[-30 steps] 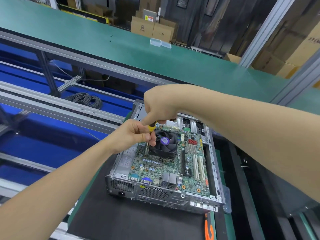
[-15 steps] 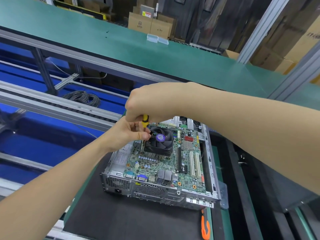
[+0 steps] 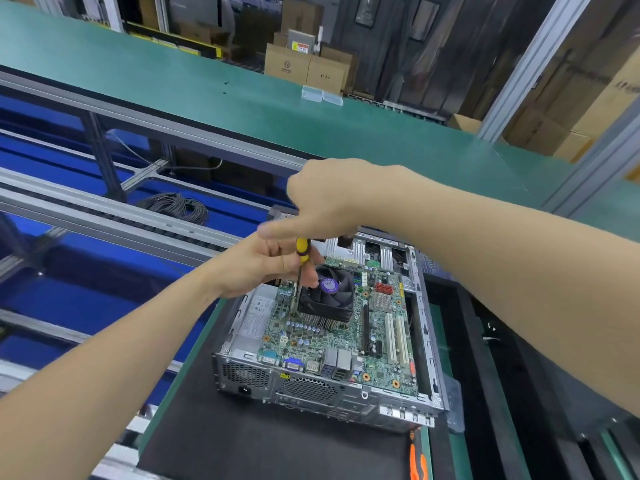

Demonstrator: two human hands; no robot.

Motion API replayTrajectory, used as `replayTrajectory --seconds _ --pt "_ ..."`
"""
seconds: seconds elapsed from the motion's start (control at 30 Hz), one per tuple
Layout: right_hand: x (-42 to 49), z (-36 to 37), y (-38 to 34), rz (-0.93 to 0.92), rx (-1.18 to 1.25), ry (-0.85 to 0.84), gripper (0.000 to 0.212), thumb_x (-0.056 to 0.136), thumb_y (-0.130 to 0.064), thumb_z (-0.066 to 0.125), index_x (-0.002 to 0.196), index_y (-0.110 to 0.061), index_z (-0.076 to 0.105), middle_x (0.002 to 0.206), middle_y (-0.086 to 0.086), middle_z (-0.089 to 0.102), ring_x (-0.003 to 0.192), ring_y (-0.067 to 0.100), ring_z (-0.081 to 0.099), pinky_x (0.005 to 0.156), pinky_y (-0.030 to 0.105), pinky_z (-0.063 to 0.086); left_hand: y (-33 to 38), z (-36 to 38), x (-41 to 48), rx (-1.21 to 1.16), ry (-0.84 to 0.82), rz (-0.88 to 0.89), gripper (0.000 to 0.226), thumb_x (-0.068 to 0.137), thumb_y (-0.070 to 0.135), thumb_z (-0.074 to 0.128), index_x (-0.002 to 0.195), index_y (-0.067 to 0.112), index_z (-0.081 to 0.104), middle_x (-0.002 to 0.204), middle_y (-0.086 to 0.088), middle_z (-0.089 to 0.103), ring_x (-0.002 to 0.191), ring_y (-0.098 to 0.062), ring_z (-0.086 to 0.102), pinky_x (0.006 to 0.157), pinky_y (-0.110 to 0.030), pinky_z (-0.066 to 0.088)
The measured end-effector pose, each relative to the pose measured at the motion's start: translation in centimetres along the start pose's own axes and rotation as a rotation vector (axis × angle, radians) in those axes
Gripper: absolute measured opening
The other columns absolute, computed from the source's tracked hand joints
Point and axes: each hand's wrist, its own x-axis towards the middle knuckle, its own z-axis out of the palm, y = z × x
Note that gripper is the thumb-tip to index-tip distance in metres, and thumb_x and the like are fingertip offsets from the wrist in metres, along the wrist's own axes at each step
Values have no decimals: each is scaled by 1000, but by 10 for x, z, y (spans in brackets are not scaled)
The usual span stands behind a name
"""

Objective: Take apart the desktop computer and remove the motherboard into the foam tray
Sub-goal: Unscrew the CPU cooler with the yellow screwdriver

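An open desktop case point(image 3: 249, 374) lies on a black mat, its green motherboard point(image 3: 311, 337) exposed. A black cooler fan point(image 3: 329, 292) with a purple label sits on the board. A yellow-handled screwdriver point(image 3: 301, 252) stands nearly upright, its tip at the board just left of the fan. My right hand point(image 3: 318, 199) grips the handle from above, thumb stretched left and blurred. My left hand point(image 3: 263, 265) pinches the shaft below the handle. No foam tray is identifiable in view.
The black mat point(image 3: 263, 445) lies on a green bench. An orange-handled tool point(image 3: 417, 462) rests by the case's near right corner. A conveyor rail point(image 3: 114, 220) and a cable coil point(image 3: 178, 207) run to the left. A green shelf point(image 3: 242, 95) spans behind.
My right hand has turned on the screwdriver handle, its thumb now swung out to the left. My left hand keeps steadying the shaft beside the fan.
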Motion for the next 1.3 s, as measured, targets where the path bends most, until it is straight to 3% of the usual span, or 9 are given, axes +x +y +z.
replayTrajectory --seconds 0.07,0.13,0.23,0.43,0.63,0.83,1.07,1.2,1.3 --pt "5 5 -7 11 -105 -70 33 110 -50 34 107 -41 65 69 -2 58 36 12 61 44 26 40 -1 -2 1 -30 -23 -11 21 102 19 56 114 16 73 103 -18 73 104 -36 71 95 -37 54" --pt "9 8 -11 6 -70 -138 29 112 -26 36 124 -26 63 69 -2 54 33 10 53 32 23 38 0 -8 2 -52 -73 -15 26 99 32 66 116 13 72 107 -20 72 108 -38 69 98 -38 53" --pt "10 15 -10 7 -54 -98 9 107 -15 47 106 -9 54 71 3 48 53 18 44 37 27 29 0 -14 3 -114 -159 -38 38 98 35 63 127 11 68 114 -17 71 111 -37 68 102 -41 51" --pt "20 28 18 -21 121 -99 47 108 -41 43 74 -11 57 66 5 63 62 28 57 53 31 40 -12 -8 9 18 19 41 21 99 20 63 116 18 74 99 -15 76 94 -35 75 88 -42 59" --pt "7 30 29 -142 93 -94 23 108 -42 45 98 -21 48 79 -7 52 71 13 49 66 37 37 -9 7 15 -26 155 121 40 74 25 90 108 12 72 91 -25 68 73 -34 74 70 -38 61" --pt "10 31 29 -304 96 -89 15 105 -34 55 102 -22 46 95 -5 63 82 22 55 67 40 41 -14 13 11 16 329 132 36 70 -2 80 97 -12 58 77 -31 66 71 -33 76 68 -36 61" --pt "12 25 27 -391 11 -118 16 103 -21 57 101 -23 41 99 5 59 90 32 58 75 51 51 -22 23 7 35 392 182 40 74 8 83 97 -8 55 72 -7 72 69 -30 74 71 -36 61" --pt "11 26 23 -305 147 -134 18 103 -32 57 105 -22 42 87 -1 66 84 26 61 66 42 48 -17 15 0 -9 124 86 52 85 41 80 115 2 62 93 -12 74 84 -32 73 83 -37 56" --pt "9 23 18 -216 226 -123 32 105 -49 49 116 -19 45 81 -6 71 82 20 63 63 36 44 -16 8 -4 -77 -10 37 36 102 24 56 130 2 63 101 -18 72 98 -36 70 93 -42 53"
